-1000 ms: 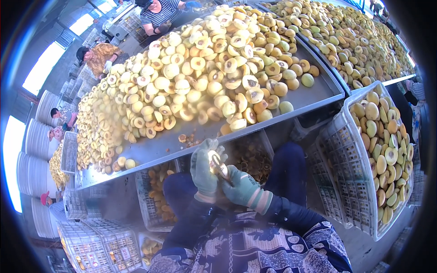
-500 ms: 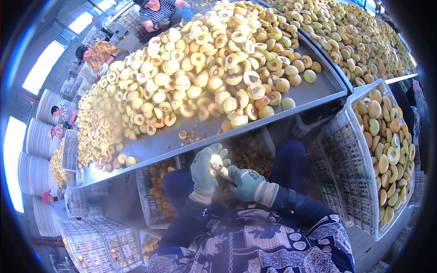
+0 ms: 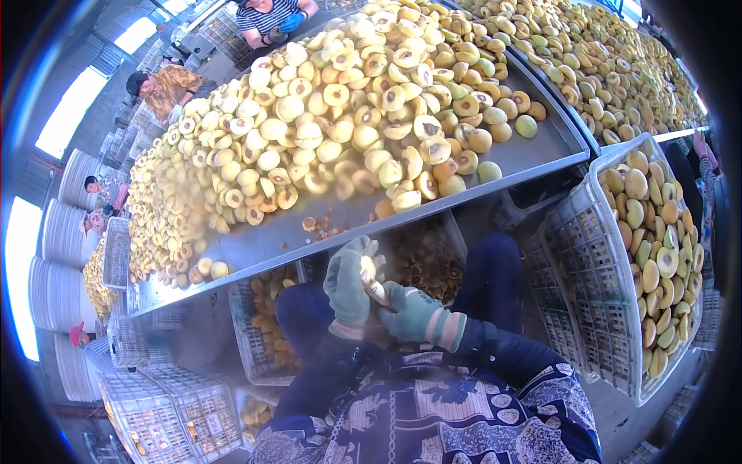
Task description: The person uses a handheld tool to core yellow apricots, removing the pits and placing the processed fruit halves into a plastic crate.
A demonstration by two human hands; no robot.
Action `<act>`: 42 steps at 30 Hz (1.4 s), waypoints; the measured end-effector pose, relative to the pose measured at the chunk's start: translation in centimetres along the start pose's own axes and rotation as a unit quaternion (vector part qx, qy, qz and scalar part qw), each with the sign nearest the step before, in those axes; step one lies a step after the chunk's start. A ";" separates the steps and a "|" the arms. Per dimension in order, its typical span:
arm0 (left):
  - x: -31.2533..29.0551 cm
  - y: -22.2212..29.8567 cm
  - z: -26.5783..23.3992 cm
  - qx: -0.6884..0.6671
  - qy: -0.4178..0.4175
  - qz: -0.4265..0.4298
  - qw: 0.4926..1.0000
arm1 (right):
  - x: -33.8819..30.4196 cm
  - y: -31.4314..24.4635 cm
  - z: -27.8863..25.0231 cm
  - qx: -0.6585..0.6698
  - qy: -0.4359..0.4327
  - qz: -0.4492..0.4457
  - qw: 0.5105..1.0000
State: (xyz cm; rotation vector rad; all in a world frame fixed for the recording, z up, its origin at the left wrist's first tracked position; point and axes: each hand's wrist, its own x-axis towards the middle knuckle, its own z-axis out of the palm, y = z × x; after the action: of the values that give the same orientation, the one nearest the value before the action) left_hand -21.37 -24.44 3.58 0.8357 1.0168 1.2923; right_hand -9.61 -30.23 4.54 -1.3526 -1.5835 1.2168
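The fruit point(image 3: 367, 267) sits in the left hand point(image 3: 345, 288), whose gloved fingers are curled around it, just below the tabletop's near edge in the view. The right hand point(image 3: 413, 314) is clamped on a slim tool point(image 3: 376, 293) — its tip at the fruit, though whether it has gone in I cannot tell. Beyond, the metal tabletop point(image 3: 267, 241) carries a heap point(image 3: 290, 135) of yellow halves. At right stands a filled crate point(image 3: 581, 243); across the heap, a person point(image 3: 267, 22) in stripes.
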 end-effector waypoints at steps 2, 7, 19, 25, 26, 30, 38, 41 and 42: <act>0.5 0.3 -0.2 -0.013 -0.013 -0.008 1.000 | -0.1 -2.1 -1.9 0.228 -0.103 0.154 0.956; 0.9 2.2 -0.9 -0.039 -0.133 -0.126 0.982 | 0.4 -1.9 -4.3 0.410 -0.260 0.244 0.839; 1.0 3.0 -1.0 -0.003 -0.165 -0.193 0.967 | 0.1 -2.5 -4.4 0.447 -0.276 0.255 0.811; 0.7 2.3 -0.2 -0.067 -0.153 -0.175 0.970 | -0.8 -0.4 -1.9 0.668 -0.306 0.226 0.639; 0.5 2.1 0.0 -0.117 -0.144 -0.179 0.966 | -0.9 -0.2 -1.4 0.720 -0.304 0.213 0.587; 0.5 3.5 1.1 -0.069 -0.090 -0.193 0.975 | -0.7 -0.3 -1.0 0.774 -0.308 0.185 0.521; 3.6 5.8 -6.9 0.058 0.128 0.032 0.989 | 0.6 0.6 -2.9 0.652 -0.188 0.209 0.704; 5.5 7.2 -17.0 0.277 0.156 0.023 0.948 | 1.5 3.3 -2.2 0.525 -0.143 0.321 0.775; 6.6 7.9 -22.4 0.569 0.134 0.081 0.807 | 2.2 3.6 -1.7 0.523 -0.152 0.316 0.777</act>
State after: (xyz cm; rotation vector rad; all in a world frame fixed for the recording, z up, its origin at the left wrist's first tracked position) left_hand -45.15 -18.22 2.15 1.6868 2.0496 0.8434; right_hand -7.36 -27.75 1.52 -0.9058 -0.3135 2.3243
